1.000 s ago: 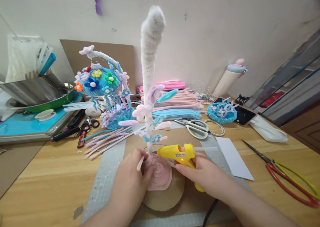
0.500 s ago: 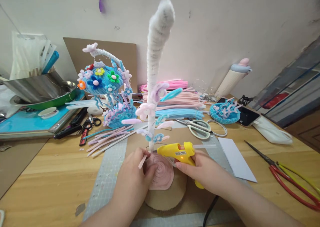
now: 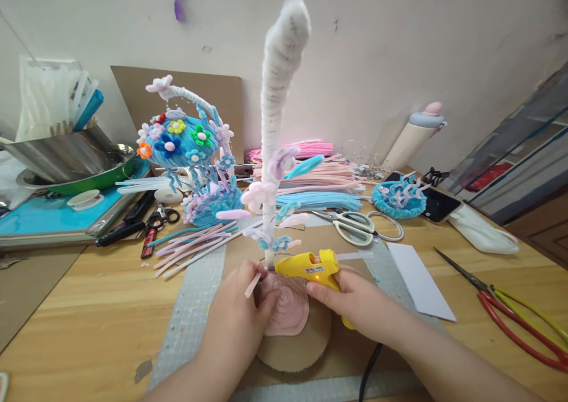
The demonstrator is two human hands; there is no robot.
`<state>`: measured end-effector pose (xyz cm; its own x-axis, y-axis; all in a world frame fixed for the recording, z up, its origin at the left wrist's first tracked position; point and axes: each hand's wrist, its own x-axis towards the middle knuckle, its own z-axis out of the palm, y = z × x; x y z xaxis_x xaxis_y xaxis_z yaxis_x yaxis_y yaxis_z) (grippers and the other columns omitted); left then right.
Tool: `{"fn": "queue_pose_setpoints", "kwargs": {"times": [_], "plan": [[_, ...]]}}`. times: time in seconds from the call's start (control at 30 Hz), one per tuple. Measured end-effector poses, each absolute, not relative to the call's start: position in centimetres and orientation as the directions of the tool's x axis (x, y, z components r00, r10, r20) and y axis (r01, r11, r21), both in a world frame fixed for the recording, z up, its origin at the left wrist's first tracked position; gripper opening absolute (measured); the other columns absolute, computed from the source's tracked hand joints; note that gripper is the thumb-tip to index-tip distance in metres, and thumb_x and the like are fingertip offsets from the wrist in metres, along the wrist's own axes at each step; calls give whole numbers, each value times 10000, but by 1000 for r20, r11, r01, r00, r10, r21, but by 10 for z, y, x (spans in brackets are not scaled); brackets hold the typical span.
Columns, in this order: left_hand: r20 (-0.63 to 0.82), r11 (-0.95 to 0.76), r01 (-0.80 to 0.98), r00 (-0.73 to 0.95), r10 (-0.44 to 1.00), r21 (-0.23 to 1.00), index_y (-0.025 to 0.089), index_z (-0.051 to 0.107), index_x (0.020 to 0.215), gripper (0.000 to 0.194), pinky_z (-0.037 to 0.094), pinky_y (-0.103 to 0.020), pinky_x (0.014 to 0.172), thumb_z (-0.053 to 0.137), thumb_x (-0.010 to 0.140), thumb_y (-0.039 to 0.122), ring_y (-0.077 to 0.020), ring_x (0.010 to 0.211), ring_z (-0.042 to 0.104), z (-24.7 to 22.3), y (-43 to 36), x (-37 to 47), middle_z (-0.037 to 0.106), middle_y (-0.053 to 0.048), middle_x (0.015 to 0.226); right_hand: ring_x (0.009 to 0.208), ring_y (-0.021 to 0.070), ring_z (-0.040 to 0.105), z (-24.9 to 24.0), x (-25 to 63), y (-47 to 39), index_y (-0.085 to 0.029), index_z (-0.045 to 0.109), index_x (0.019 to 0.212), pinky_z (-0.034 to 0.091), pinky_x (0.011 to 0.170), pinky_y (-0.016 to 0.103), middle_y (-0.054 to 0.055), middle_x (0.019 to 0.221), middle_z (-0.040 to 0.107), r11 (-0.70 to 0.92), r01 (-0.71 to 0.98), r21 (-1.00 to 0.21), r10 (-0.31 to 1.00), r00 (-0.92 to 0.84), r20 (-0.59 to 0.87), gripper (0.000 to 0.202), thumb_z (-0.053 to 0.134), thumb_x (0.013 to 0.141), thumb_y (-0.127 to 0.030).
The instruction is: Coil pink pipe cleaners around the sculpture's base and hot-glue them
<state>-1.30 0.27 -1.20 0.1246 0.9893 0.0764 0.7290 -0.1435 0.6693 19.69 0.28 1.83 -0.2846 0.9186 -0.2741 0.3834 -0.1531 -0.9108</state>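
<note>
A tall white fuzzy stem point(image 3: 273, 106) with pastel flowers and leaves stands upright on a round cardboard base point(image 3: 302, 355). Pink pipe cleaner coiled into a spiral point(image 3: 288, 307) covers part of that base. My left hand point(image 3: 239, 307) is closed at the foot of the stem, its fingers pinching a short pale pink strip point(image 3: 253, 285). In my right hand point(image 3: 355, 295) is a yellow glue gun point(image 3: 310, 266) with a small orange light lit. The gun's nozzle points left at the bottom of the stem, close to my left fingertips; whether it touches is unclear.
Behind the stem lie bundles of pink and blue pipe cleaners point(image 3: 317, 201). A finished blue flowered piece point(image 3: 181, 142) stands back left. White-handled scissors point(image 3: 352, 227), a white card point(image 3: 419, 281) and red-and-yellow-handled scissors point(image 3: 510, 313) lie to the right. A black cord point(image 3: 370, 369) runs toward the front edge.
The glue gun and my right hand have shifted slightly left, bringing the nozzle nearer the stem's foot. My left hand and the stem have hardly moved.
</note>
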Motion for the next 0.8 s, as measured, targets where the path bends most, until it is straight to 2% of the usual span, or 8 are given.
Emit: {"fn": "queue_pose_setpoints", "kwargs": {"times": [0.23, 0.5, 0.8], "plan": [[76, -142, 732, 122, 990, 667, 257, 475, 922, 195, 440, -359, 726, 599, 773, 238, -228, 833, 573, -13, 4, -14, 596, -3, 887, 1156, 251, 573, 11, 195, 3, -233, 621, 1198, 409, 1023, 381, 44, 1239, 644, -183, 301, -936, 916, -292, -273, 384, 569, 866, -419], [93, -158, 742, 129, 987, 652, 252, 478, 923, 199, 452, -352, 718, 615, 778, 249, -221, 818, 583, -12, 3, -13, 598, -5, 874, 1140, 272, 587, 16, 199, 1, -207, 614, 1214, 413, 1017, 412, 73, 1214, 659, -233, 334, -913, 907, -264, -328, 437, 564, 855, -452], [80, -147, 744, 126, 989, 652, 251, 493, 934, 171, 462, -359, 731, 598, 803, 284, -225, 845, 592, -10, 3, -12, 617, -15, 887, 1115, 271, 601, 22, 201, -1, -201, 619, 1214, 438, 980, 394, 82, 1182, 674, -220, 355, -908, 914, -250, -319, 443, 549, 855, -451]]}}
